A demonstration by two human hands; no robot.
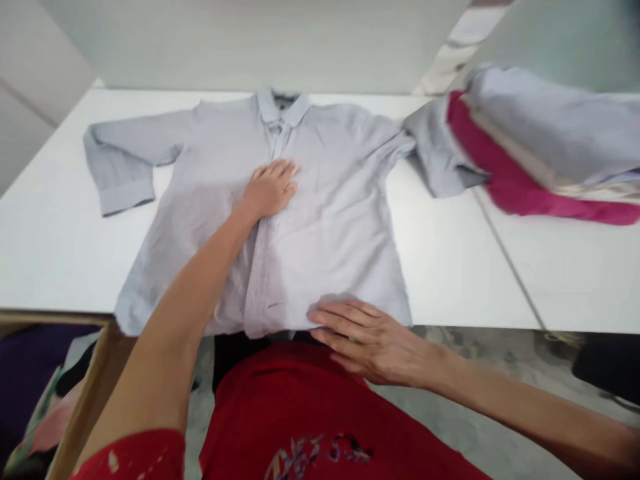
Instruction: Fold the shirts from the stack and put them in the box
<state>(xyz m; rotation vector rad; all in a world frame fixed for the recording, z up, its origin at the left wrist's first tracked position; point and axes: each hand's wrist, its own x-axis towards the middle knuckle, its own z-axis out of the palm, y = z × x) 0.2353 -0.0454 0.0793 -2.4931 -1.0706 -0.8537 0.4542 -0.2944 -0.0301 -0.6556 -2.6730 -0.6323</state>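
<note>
A light grey button-up shirt [330, 200] lies front side up on the white table [450, 267], its collar toward the wall and its hem at the near edge. My left hand [273, 190] rests flat on the button placket below the collar, fingers outstretched. At the hem, right of the placket, my right hand [367, 337] lies with straight fingers over the fabric at the table's edge. The sleeve on the left is bent, with its cuff toward me. On the right, the other sleeve stretches out to the pile of clothes. Wrinkles run across the shirt's right half.
Folded clothes in grey, beige and magenta form a pile [545, 147] at the right of the table. An open drawer or box [85, 400] with mixed garments sits below the table at left. A pale wall panel [250, 40] stands behind the table.
</note>
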